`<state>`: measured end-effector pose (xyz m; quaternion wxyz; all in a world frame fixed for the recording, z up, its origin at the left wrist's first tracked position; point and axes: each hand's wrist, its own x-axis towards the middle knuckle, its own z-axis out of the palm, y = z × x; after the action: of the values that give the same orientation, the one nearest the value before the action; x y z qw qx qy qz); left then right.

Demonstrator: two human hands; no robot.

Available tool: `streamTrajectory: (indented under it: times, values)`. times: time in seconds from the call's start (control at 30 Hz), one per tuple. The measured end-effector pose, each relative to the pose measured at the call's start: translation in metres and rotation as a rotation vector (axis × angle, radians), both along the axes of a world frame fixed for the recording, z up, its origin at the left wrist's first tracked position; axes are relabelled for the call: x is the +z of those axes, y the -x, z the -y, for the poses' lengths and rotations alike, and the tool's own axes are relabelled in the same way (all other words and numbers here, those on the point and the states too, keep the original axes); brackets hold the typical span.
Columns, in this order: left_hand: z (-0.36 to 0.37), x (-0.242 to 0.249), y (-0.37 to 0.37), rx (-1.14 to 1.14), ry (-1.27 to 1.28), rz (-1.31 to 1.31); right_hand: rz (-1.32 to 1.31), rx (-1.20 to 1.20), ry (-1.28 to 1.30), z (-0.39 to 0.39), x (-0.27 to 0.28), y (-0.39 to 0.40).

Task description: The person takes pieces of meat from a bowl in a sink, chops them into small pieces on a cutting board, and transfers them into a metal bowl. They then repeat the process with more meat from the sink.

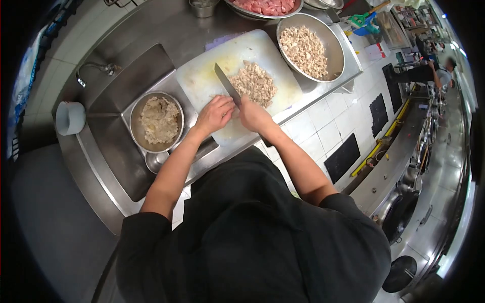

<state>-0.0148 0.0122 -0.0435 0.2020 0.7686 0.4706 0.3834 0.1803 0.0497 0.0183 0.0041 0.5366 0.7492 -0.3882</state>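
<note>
My right hand (256, 117) is wrapped around the handle of a kitchen knife (227, 83), its broad blade pointing away over the white cutting board (199, 68). Just left of the knife, my left hand (217, 114) rests on the board with its fingers curled in. Whatever lies under those fingertips is hidden. A heap of chopped cooked meat (256, 85) spreads on the board, to the right of the blade. At the board's right stands a large metal bowl (337, 50) of similar chopped pieces (303, 48).
A metal bowl (134, 132) of pale, wet-looking shredded food (159, 121) sits over the sink (108, 151) at left, near a faucet (98, 69). Raw pink meat (262, 6) fills another bowl at the back. Another person (429, 73) stands across the tiled floor (308, 118).
</note>
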Motion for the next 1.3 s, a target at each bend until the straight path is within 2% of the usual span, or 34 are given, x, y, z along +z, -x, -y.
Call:
streamTrajectory:
  times: [0.07,0.1,0.2,0.27,0.33,0.4,0.47,0.5,0.6,0.63,0.7,0.8,0.87,1.0,1.1,1.2,1.23,1.3]
  values:
    - [-0.006,-0.001,0.003,-0.025,-0.013,-0.002,0.065,0.131,0.051,0.005,0.035,-0.006]
    - [-0.005,-0.001,0.003,-0.026,-0.013,0.009,0.052,0.027,0.031,0.022,0.025,-0.007]
    - [-0.006,-0.001,0.002,0.0,-0.018,0.021,-0.007,-0.049,-0.065,0.025,-0.022,0.005]
    - [-0.006,0.003,0.002,-0.013,-0.008,0.016,-0.08,-0.031,-0.067,0.011,-0.018,0.006]
    - [-0.011,0.005,0.004,-0.032,-0.022,0.002,-0.046,0.025,0.013,-0.005,0.019,0.0]
    - [-0.004,0.001,0.003,-0.025,-0.053,0.002,-0.068,0.085,-0.05,0.014,0.01,-0.007]
    - [-0.003,0.0,0.002,0.0,-0.026,0.01,0.022,-0.044,-0.016,0.03,-0.007,0.004]
    - [-0.003,0.0,0.0,0.019,-0.003,0.016,-0.059,-0.08,-0.073,0.027,-0.016,0.006]
    - [-0.001,0.002,0.001,0.006,0.031,0.016,-0.084,-0.047,-0.053,-0.007,-0.012,0.006]
    - [-0.003,0.006,0.002,-0.003,0.016,0.009,-0.062,0.024,-0.138,-0.012,-0.012,0.001]
    - [0.003,0.017,0.001,0.112,-0.131,-0.174,-0.008,0.015,-0.132,-0.016,0.0,-0.01]
    - [0.006,0.03,-0.001,0.223,-0.035,-0.113,0.05,0.014,-0.115,-0.005,0.004,-0.021]
    - [0.004,0.019,0.009,0.166,0.015,-0.106,0.045,0.023,-0.143,-0.006,0.006,-0.019]
    - [0.002,0.004,0.014,0.043,0.137,-0.016,0.058,0.074,-0.097,0.002,0.037,-0.006]
    - [0.005,0.011,0.009,0.098,0.047,0.012,0.09,0.095,-0.023,0.006,0.056,0.001]
    - [0.005,0.011,0.011,0.056,0.066,-0.011,0.135,0.102,0.079,0.012,0.071,0.005]
    - [0.006,0.009,0.011,0.061,0.071,-0.009,0.156,0.099,0.138,0.016,0.072,0.007]
    - [0.006,0.004,0.008,0.077,0.02,-0.025,0.139,0.069,0.099,0.029,0.051,0.012]
